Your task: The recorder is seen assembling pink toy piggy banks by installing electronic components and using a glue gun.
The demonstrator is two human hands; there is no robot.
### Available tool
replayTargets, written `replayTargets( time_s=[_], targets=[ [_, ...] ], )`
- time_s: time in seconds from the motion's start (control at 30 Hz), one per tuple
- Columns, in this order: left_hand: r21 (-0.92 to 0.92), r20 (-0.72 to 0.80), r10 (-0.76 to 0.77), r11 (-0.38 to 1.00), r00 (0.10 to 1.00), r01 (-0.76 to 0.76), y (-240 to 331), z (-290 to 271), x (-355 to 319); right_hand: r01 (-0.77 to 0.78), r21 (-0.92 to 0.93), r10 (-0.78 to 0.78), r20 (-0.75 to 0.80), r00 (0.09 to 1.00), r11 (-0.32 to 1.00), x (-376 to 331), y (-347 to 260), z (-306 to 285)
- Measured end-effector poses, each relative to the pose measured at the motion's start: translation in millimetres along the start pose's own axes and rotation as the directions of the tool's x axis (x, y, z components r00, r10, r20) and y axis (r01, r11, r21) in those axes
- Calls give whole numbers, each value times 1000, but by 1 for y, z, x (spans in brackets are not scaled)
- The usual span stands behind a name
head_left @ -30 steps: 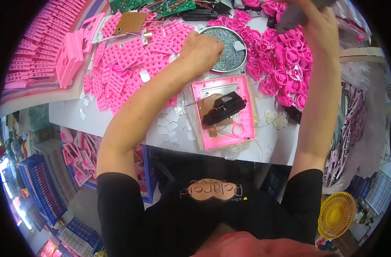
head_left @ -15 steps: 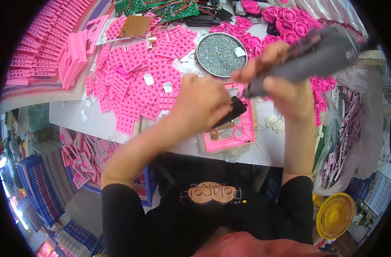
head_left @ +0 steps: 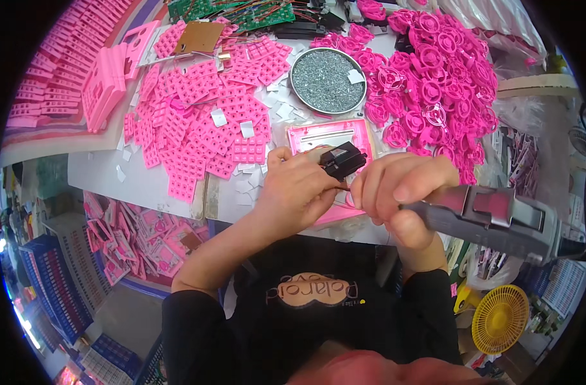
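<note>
the pink case (head_left: 362,136) lies face-up on the table (head_left: 232,204), in front of the person, likely so that both hands can reach into it. a black block (head_left: 343,160) sits over the middle of the case. the left hand (head_left: 296,196) bends over the case's left side, fingertips drawn together just beside the block, perhaps to steady something small; whether its grip has hold of anything i cannot tell. the right hand (head_left: 405,192), at the case's right side, has its grip wrapped firmly round the front of a grey screwdriver (head_left: 492,221), whose body slants away rightward; holding it so far forward probably helps aim the tip. a bowl of screws (head_left: 328,83) stands just beyond the case, seemingly for easy picking. pink button plates (head_left: 197,122) pile up left of the case, pink rings (head_left: 434,77) beyond it to the right, apparently kept apart by kind.
</note>
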State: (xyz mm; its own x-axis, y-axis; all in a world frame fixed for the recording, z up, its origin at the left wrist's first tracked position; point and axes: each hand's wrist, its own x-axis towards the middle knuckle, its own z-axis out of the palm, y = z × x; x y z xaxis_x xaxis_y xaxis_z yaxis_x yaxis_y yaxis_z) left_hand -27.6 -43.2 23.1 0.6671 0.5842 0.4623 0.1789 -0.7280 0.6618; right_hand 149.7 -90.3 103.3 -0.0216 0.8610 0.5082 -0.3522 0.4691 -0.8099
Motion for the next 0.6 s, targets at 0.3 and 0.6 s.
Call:
replayTargets(
  time_s=[0.3,0.6],
  targets=[
    [274,-115,-109,952,987,137,-2,7,-14,53,-85,-64,-139,988,995,0,23,-5],
    [282,-137,-23,958,990,61,-16,8,-20,15,-171,-12,19,1000,985,2,44,-17]
  ],
)
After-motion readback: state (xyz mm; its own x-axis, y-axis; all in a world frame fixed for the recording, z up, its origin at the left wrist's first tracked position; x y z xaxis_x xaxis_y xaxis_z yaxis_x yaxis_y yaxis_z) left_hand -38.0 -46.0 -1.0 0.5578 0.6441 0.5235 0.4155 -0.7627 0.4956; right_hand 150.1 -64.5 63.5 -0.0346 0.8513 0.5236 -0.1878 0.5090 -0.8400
